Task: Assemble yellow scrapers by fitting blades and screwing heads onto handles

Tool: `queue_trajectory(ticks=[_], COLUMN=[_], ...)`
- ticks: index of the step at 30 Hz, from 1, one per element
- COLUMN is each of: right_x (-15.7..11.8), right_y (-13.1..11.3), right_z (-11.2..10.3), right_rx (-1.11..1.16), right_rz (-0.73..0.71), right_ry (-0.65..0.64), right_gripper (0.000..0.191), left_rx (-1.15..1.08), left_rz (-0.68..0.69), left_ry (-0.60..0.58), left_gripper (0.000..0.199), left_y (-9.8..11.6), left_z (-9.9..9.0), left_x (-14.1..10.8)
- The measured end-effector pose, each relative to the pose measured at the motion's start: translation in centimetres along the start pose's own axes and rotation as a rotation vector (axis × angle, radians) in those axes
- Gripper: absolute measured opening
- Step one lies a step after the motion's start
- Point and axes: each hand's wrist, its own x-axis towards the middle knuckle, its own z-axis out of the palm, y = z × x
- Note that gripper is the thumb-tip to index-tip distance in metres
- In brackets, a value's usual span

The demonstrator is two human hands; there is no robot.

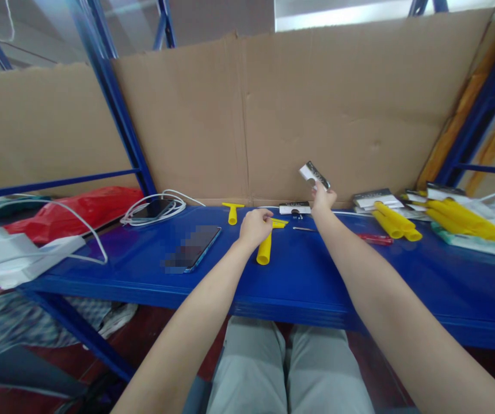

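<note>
well, clock read from the lap (251,368), twelve straight ahead: at ten, white charger (8,253) and power strip (55,252) parked toward the left of the blue bench (144,253), probably to spare working room. at eleven, phone (200,247) lying flat, within easy reach. just short of twelve, small yellow t-shaped piece (232,215), set back near the cardboard (187,126). at twelve, left hand (254,227) half curled, fingers bent in at the neck of a yellow tool (263,252), tube end toward the lap, perhaps for steadying; gripped or merely touched, cannot tell. just past twelve, thin metal tool (304,229), likely kept between the hands for quick picking up. at one, right hand (323,199) closed in a pinch on a printed card (315,172), above the bench and tilted, held by its lower part, presumably leaving the print uncovered. between one and two, yellow handles (389,221) side by side, seemingly grouped by kind.
</note>
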Motion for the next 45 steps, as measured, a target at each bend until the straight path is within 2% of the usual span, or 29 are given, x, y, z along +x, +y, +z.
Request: queue_trajectory(ticks=[3, 6, 11, 14, 18, 22, 25, 27, 32, 37, 39, 42, 45], right_x=[-0.7, -1.7, -3.4, -4.4, -6.1, -7.5, -7.9, -8.1, -8.6, -9.6, -9.9, -10.3, -10.5], right_y=[-0.7, -1.7, -3.0, -3.8, -4.9, -6.8, -8.3, -9.0, -9.6, -9.4, -9.3, -9.1, -9.0], right_z=[0.3, 0.7, 1.0, 0.3, -2.4, -6.4, -8.8, -9.4, -9.1, -8.7, -8.6, -8.7, -8.8], right_rx=[0.137, 0.200, 0.088, -0.031, -0.163, -0.248, -0.329, -0.383, -0.377, -0.406, -0.418, -0.427, -0.423], right_rz=[0.182, 0.227, 0.126, 0.035, -0.058, -0.052, 0.046, 0.115, 0.154, 0.240, 0.288, 0.332, 0.384], right_ry=[0.027, -0.017, -0.130, -0.191, -0.378, -0.539, -0.582, -0.588, -0.563, -0.632, -0.680, -0.739, -0.801], right_gripper=[0.013, 0.013, 0.018, 0.014, 0.010, 0.010, 0.007, 0.008, 0.016, 0.017, 0.016, 0.017, 0.016], left_rx=[0.021, 0.030, 0.042, 0.033, 0.026, 0.055, 0.078, 0.084, 0.155, 0.219, 0.218, 0.151, -0.067], left_rz=[-0.003, -0.001, -0.018, -0.016, -0.019, -0.044, -0.121, -0.158, -0.243, -0.164, -0.158, -0.243, -0.340], left_ry=[-0.003, -0.006, -0.019, -0.028, -0.030, -0.035, -0.077, -0.114, -0.225, -0.343, -0.339, -0.298, -0.224], left_gripper=[0.029, 0.029, 0.030, 0.031, 0.031, 0.031, 0.033, 0.037, 0.054, 0.034, 0.029, 0.029, 0.029], left_y=[0.0, -0.1, -0.1, -0.1, 0.0, -0.1, -0.4, -0.5, -0.6, -0.9, -0.9, -0.6, -0.7], left_z=[-0.1, -0.1, -0.1, -0.1, -0.2, -0.1, 0.0, 0.0, -0.2, 0.3, 0.5, 0.5, 0.6], left_x=[0.0, 0.0, 0.1, 0.1, 0.1, 0.2, 0.3, 0.4, 0.6, 0.4, 0.3, 0.2, 0.6])
